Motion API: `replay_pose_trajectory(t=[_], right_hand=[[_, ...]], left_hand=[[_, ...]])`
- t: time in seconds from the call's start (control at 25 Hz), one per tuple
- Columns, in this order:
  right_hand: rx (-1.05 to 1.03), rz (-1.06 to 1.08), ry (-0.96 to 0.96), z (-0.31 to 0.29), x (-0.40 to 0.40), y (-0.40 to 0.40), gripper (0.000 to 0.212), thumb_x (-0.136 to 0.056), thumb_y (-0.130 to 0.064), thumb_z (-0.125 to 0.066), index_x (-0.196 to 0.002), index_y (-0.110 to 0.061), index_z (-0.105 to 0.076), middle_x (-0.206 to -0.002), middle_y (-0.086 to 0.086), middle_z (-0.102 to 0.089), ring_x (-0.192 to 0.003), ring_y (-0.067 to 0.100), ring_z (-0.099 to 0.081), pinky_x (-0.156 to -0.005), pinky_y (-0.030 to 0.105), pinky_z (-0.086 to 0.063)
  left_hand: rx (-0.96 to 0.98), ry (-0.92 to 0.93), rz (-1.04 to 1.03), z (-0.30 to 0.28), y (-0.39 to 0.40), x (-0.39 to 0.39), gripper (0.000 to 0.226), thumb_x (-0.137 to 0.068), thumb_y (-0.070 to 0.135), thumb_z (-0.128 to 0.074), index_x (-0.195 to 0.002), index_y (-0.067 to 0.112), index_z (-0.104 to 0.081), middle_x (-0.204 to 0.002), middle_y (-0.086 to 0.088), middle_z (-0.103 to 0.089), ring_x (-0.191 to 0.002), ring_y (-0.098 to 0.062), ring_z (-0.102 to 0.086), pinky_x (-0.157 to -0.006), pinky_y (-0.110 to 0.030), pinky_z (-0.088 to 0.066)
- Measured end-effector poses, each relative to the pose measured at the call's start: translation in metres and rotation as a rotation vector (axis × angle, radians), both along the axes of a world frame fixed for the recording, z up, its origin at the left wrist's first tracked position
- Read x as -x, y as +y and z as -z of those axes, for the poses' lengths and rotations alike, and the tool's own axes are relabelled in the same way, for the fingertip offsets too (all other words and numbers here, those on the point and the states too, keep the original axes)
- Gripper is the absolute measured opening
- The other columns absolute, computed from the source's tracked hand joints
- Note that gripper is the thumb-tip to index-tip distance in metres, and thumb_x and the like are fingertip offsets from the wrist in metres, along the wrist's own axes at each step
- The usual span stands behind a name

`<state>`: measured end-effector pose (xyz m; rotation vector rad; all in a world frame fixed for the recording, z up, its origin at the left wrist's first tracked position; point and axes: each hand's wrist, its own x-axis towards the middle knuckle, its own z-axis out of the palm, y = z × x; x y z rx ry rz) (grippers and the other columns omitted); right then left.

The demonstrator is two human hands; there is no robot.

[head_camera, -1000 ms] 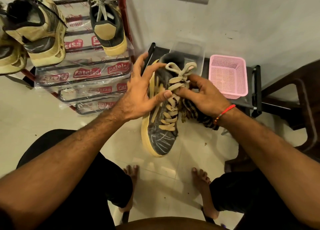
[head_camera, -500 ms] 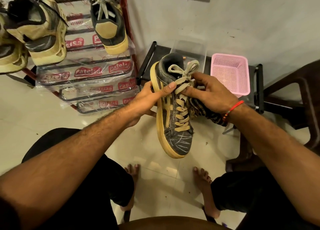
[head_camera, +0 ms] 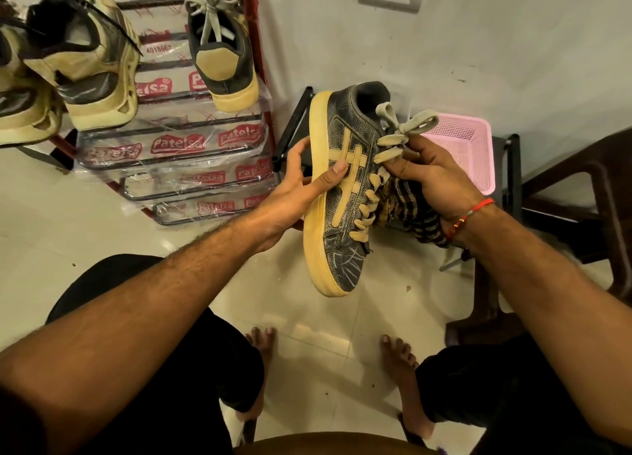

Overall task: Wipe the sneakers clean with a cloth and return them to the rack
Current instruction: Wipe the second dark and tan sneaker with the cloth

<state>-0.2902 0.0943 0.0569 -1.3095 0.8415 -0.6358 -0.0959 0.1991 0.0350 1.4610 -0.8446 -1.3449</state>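
A dark grey sneaker (head_camera: pixel 342 194) with a yellowed sole and beige laces hangs in front of me, toe down, its side stripes turned toward me. My left hand (head_camera: pixel 304 184) grips its sole edge, thumb across the side. My right hand (head_camera: pixel 431 177) holds the lace side and a dark striped cloth (head_camera: pixel 410 211) bunched against the far side of the shoe. On the shoe rack (head_camera: pixel 178 153) at upper left stand a matching sneaker (head_camera: pixel 222 61) and two chunky beige sneakers (head_camera: pixel 85 68).
A pink plastic basket (head_camera: pixel 468 150) sits on a low black stand (head_camera: pixel 509 167) behind the shoe. A dark brown chair (head_camera: pixel 588 194) stands at right. My bare feet (head_camera: pixel 396 355) rest on the tiled floor below.
The sneaker has rolled so its left side and sole edge face me instead of the laces. My left hand shifted from the top of the shoe to the sole.
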Motion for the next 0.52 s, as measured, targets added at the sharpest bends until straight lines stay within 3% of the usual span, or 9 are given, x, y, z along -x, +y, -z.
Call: replay_pose_trajectory(t=[0.08,0.12,0.2,0.32,0.52], right_hand=[[-0.002,0.043,0.010,-0.001,0.001,-0.002,0.028,-0.091,-0.012,-0.065,-0.115,-0.026,-0.070,-0.117,0.006,-0.072,-0.113,0.026,-0.067,-0.106,0.052,-0.046],[-0.011,0.063,0.012,-0.002,0.001,-0.002,0.027,-0.092,-0.011,-0.064,-0.113,-0.026,-0.071,-0.116,0.006,-0.073,-0.111,0.026,-0.068,-0.105,0.051,-0.047],[-0.047,0.125,0.013,-0.004,0.000,0.000,0.027,-0.093,-0.008,-0.062,-0.109,-0.027,-0.072,-0.112,0.005,-0.074,-0.108,0.024,-0.070,-0.103,0.049,-0.049],[-0.137,0.272,0.024,-0.005,0.001,-0.004,0.026,-0.094,-0.010,-0.061,-0.111,-0.026,-0.072,-0.111,0.004,-0.075,-0.104,0.023,-0.071,-0.099,0.046,-0.053],[-0.292,0.488,0.039,-0.008,0.008,-0.010,0.023,-0.091,-0.019,-0.065,-0.113,-0.021,-0.072,-0.102,0.002,-0.077,-0.095,0.021,-0.073,-0.093,0.043,-0.056]], left_hand=[[0.108,-0.267,0.026,0.004,0.000,0.002,0.082,-0.094,0.055,-0.057,-0.157,0.042,-0.006,-0.124,0.018,-0.058,-0.111,0.003,-0.062,-0.099,-0.046,-0.054],[0.204,-0.414,0.005,0.006,-0.001,0.000,0.082,-0.094,0.061,-0.054,-0.158,0.040,-0.008,-0.134,0.016,-0.053,-0.122,0.002,-0.055,-0.103,-0.049,-0.051],[0.379,-0.623,-0.023,0.011,-0.002,-0.008,0.079,-0.092,0.072,-0.047,-0.157,0.036,-0.021,-0.156,0.002,-0.036,-0.140,-0.015,-0.043,-0.107,-0.055,-0.048],[0.490,-0.701,0.110,0.005,0.000,-0.013,0.069,-0.092,0.072,-0.044,-0.151,0.034,-0.041,-0.165,-0.006,-0.016,-0.148,-0.018,-0.032,-0.111,-0.058,-0.042],[0.632,-0.862,0.300,-0.007,0.010,-0.012,0.117,-0.071,0.076,-0.069,-0.158,0.012,-0.025,-0.168,-0.003,-0.016,-0.154,-0.022,-0.019,-0.118,-0.062,-0.029]])
